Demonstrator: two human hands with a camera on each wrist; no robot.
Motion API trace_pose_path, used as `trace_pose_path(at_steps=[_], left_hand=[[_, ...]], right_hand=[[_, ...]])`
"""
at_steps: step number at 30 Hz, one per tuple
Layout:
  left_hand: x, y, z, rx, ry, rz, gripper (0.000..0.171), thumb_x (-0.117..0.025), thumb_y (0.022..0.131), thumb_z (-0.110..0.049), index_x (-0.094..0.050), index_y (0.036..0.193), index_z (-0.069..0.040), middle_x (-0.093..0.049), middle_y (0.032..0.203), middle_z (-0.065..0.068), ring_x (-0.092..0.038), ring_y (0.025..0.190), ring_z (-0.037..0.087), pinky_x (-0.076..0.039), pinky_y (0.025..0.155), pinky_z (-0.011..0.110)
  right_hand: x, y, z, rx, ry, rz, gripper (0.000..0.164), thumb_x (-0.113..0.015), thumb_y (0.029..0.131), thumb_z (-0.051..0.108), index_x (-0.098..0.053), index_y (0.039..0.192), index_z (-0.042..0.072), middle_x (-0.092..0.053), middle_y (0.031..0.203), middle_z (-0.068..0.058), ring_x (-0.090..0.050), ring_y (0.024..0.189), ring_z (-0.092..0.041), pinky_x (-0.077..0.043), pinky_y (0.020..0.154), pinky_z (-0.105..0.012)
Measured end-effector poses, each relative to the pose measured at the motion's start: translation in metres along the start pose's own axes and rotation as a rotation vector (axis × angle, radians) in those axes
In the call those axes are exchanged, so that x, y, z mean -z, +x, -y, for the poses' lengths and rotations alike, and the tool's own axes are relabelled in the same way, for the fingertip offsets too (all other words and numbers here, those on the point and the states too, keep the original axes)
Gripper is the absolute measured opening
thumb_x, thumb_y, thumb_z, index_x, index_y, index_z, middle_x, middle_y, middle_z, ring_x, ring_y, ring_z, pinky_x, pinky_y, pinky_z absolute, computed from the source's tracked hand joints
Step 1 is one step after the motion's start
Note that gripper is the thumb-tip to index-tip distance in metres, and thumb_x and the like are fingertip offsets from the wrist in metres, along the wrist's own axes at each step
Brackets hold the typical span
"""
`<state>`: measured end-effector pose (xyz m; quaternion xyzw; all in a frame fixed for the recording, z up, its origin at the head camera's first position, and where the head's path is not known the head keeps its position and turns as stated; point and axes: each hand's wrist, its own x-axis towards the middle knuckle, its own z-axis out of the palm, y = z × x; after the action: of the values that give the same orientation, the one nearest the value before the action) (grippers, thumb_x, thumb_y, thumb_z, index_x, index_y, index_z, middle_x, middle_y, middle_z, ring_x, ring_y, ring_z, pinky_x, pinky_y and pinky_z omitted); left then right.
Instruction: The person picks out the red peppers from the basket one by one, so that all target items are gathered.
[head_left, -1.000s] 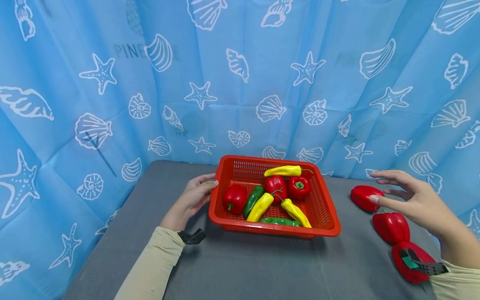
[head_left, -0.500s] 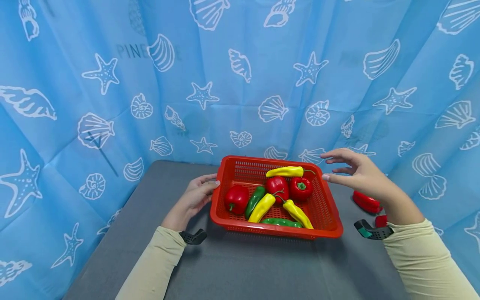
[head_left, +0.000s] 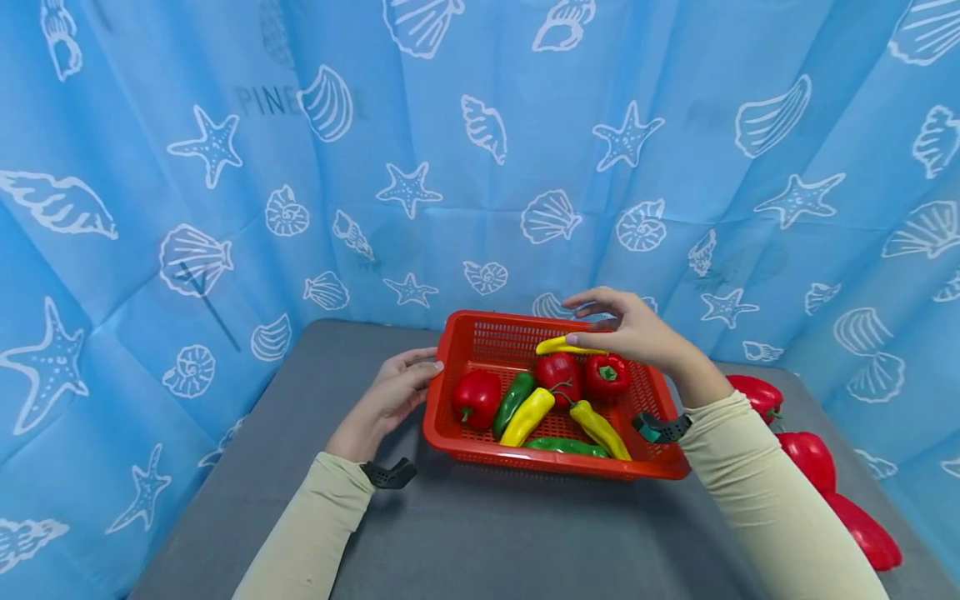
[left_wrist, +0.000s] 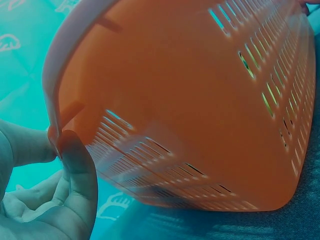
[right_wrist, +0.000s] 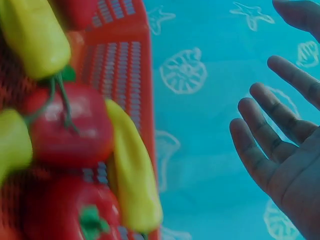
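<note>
In the head view my left hand (head_left: pixel 392 396) pinches the left rim of a red plastic basket (head_left: pixel 517 457), thumb on one side and fingers on the other. The left wrist view shows this grip on the rim (left_wrist: pixel 52 95) close up. My right hand (head_left: pixel 633 332) hovers over the basket's back right part, fingers spread and holding nothing. Partly behind it lies a yellow pepper (head_left: pixel 553 344). The basket also holds red bell peppers (head_left: pixel 476 398), two more yellow peppers (head_left: pixel 527 417) and two green peppers (head_left: pixel 513 404). In the right wrist view, the right hand (right_wrist: pixel 290 155) is apart from the peppers.
Three red peppers lie in a row on the grey table at the right: a far one (head_left: pixel 756 395), a middle one (head_left: pixel 810 460) and a near one (head_left: pixel 866 533). A blue shell-print curtain (head_left: pixel 480 242) hangs behind the table.
My right hand has moved left from above the loose red peppers to over the basket. The left hand keeps its grip on the rim.
</note>
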<state>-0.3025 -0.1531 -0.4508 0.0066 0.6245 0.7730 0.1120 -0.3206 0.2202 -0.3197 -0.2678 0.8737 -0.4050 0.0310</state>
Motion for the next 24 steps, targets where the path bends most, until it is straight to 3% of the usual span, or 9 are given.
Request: trace_pose_path(at_steps=[4, 7, 17, 24], left_hand=[[0.0, 0.001, 0.001, 0.003, -0.009, 0.005, 0.05, -0.067, 0.105, -0.016, -0.052, 0.151, -0.007, -0.065, 0.142, 0.023, -0.074, 0.113, 0.025, -0.065, 0.088, 0.031], [0.001, 0.002, 0.002, 0.0, -0.012, 0.011, 0.051, -0.067, 0.105, -0.015, -0.051, 0.152, -0.006, -0.064, 0.143, 0.024, -0.075, 0.11, 0.023, -0.065, 0.088, 0.03], [0.003, 0.003, 0.001, -0.005, -0.014, 0.013, 0.05, -0.067, 0.105, -0.014, -0.052, 0.151, -0.006, -0.065, 0.141, 0.023, -0.074, 0.108, 0.021, -0.065, 0.088, 0.031], [0.003, 0.002, 0.001, -0.006, -0.015, 0.017, 0.048, -0.066, 0.105, -0.013, -0.052, 0.151, -0.006, -0.065, 0.14, 0.025, -0.074, 0.107, 0.02, -0.065, 0.087, 0.031]], right_hand=[[-0.019, 0.019, -0.002, 0.016, 0.059, 0.055, 0.051, -0.079, 0.097, 0.023, -0.063, 0.144, 0.011, -0.059, 0.151, -0.012, -0.058, 0.136, -0.039, -0.054, 0.11, -0.058], [-0.034, 0.032, -0.003, 0.025, 0.09, 0.094, 0.053, -0.08, 0.096, 0.023, -0.063, 0.144, 0.009, -0.057, 0.151, -0.013, -0.058, 0.137, -0.039, -0.053, 0.111, -0.059], [-0.085, 0.063, -0.005, -0.025, 0.114, 0.233, 0.057, -0.085, 0.092, 0.029, -0.064, 0.142, 0.014, -0.061, 0.145, -0.016, -0.057, 0.134, -0.041, -0.061, 0.101, -0.047], [-0.103, 0.066, -0.005, -0.027, 0.146, 0.305, 0.062, -0.087, 0.088, 0.026, -0.063, 0.143, 0.012, -0.064, 0.14, -0.012, -0.056, 0.134, -0.043, -0.062, 0.099, -0.043]])
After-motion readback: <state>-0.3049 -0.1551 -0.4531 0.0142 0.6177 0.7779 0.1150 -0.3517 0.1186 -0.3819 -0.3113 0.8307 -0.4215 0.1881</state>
